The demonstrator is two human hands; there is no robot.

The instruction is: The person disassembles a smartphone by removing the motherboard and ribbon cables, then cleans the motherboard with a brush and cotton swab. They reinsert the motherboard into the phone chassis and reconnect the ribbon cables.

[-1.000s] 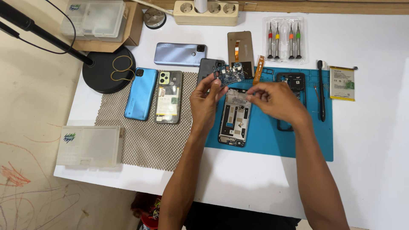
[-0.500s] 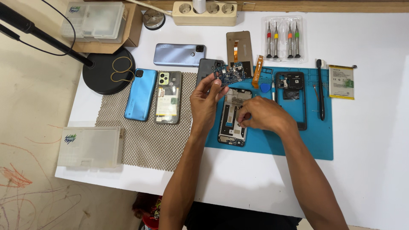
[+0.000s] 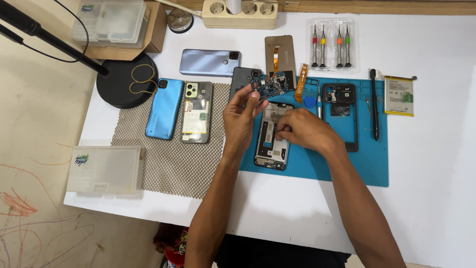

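While the left hand (image 3: 241, 115) pinches a circuit board (image 3: 270, 87) lying crosswise, the right hand (image 3: 303, 130) curls closed over the lengthwise phone frame (image 3: 270, 139).

— What sort of place was this?

— A phone repair bench. A blue work mat (image 3: 357, 164) lay on a white table (image 3: 436, 164), with several opened phones (image 3: 197, 112) and a bare circuit board (image 3: 270, 87) about.

— Anything else that showed it?

— A case of small screwdrivers (image 3: 330, 45), a loose battery (image 3: 398, 96), a power strip (image 3: 239, 13) and clear parts boxes (image 3: 105, 169) stood around the edge.
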